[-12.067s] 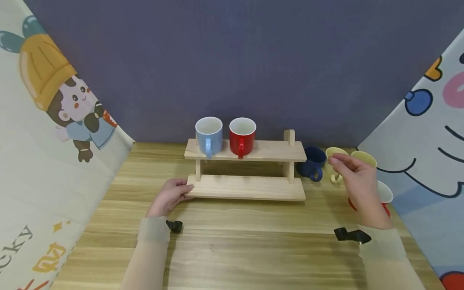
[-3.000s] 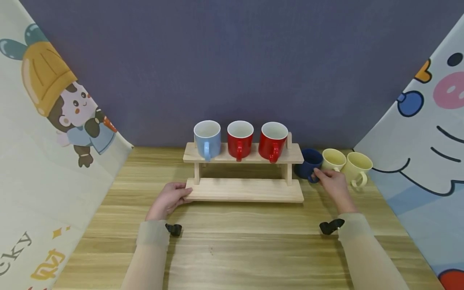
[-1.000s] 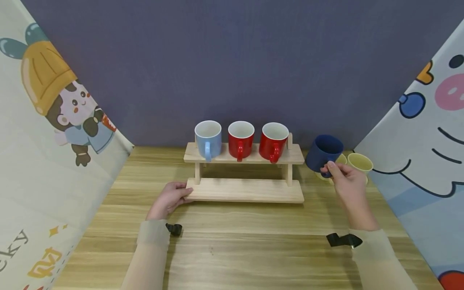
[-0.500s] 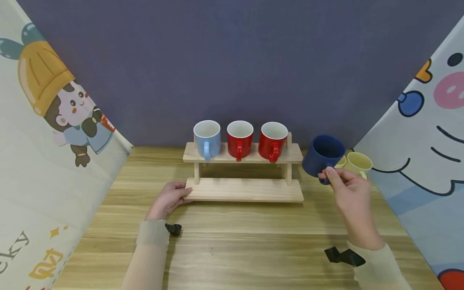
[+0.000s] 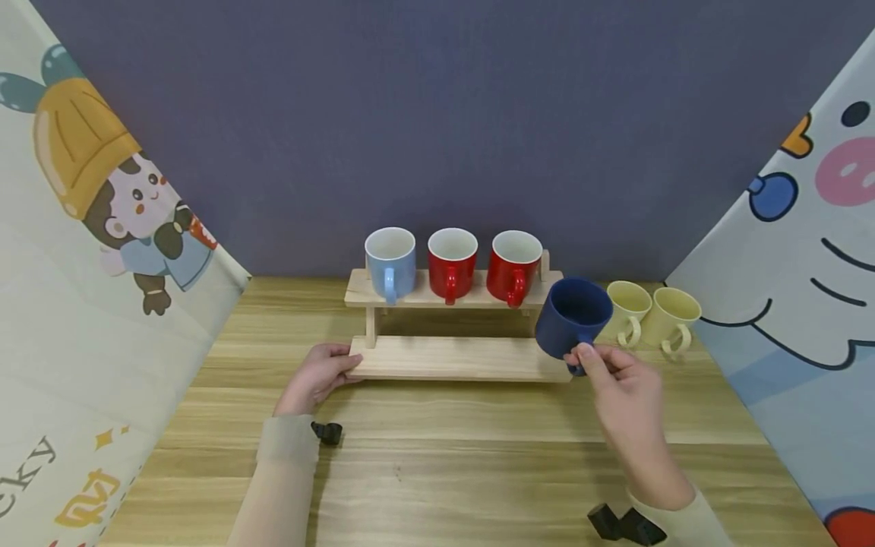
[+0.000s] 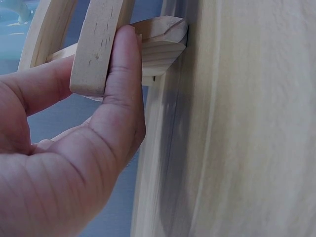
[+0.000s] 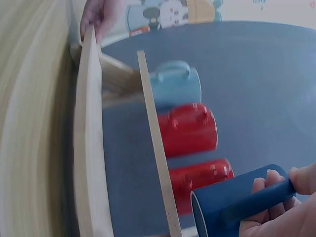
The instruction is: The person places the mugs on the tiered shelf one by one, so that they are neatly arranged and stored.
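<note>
My right hand (image 5: 625, 399) grips a dark blue mug (image 5: 566, 323) by its handle, tilted, in front of the right end of a two-tier wooden rack (image 5: 458, 358). In the right wrist view the dark blue mug (image 7: 232, 202) overlaps the nearest red mug. My left hand (image 5: 320, 376) pinches the left end of the lower shelf; in the left wrist view thumb and fingers lie on either side of the board (image 6: 96, 54). On the upper shelf stand a light blue mug (image 5: 393, 266), a red mug (image 5: 452, 270) and another red mug (image 5: 511, 273), handles facing me.
Two pale yellow mugs, one (image 5: 625, 308) beside the other (image 5: 672, 319), stand on the wooden table (image 5: 437, 463) right of the rack. A dark wall (image 5: 437, 137) rises behind, with printed panels at both sides.
Over the last seconds the right hand has lifted the dark blue mug off the table and carried it left and toward me. Earlier, a second red mug joined the upper shelf. The left hand stays put.
</note>
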`<move>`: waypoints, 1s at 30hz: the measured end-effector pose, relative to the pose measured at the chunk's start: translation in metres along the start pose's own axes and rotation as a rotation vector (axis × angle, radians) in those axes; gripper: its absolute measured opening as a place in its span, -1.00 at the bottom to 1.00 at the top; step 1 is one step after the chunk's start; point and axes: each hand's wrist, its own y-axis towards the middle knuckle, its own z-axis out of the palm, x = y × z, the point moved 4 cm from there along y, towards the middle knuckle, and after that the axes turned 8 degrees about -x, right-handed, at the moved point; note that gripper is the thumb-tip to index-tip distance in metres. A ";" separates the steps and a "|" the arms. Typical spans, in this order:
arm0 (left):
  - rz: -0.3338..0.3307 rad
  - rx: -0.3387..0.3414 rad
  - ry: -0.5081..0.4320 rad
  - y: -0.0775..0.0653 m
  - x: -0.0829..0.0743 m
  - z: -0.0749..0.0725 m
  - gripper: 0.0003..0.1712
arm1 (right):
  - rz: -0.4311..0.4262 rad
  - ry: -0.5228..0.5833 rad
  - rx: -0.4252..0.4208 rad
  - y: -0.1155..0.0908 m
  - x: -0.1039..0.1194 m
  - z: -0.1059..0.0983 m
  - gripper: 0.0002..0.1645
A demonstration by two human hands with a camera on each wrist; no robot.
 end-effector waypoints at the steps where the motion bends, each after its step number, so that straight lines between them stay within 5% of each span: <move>1: 0.002 0.002 -0.003 0.000 0.000 0.000 -0.45 | 0.001 0.015 0.002 -0.004 0.001 0.002 -0.73; 8: 0.018 0.009 -0.025 0.000 0.000 0.001 -0.48 | 0.073 0.164 0.072 -0.026 0.004 0.026 -0.79; 30: 0.016 0.006 -0.034 -0.002 -0.002 0.002 -0.51 | 0.126 0.279 0.310 -0.083 0.006 0.131 -0.79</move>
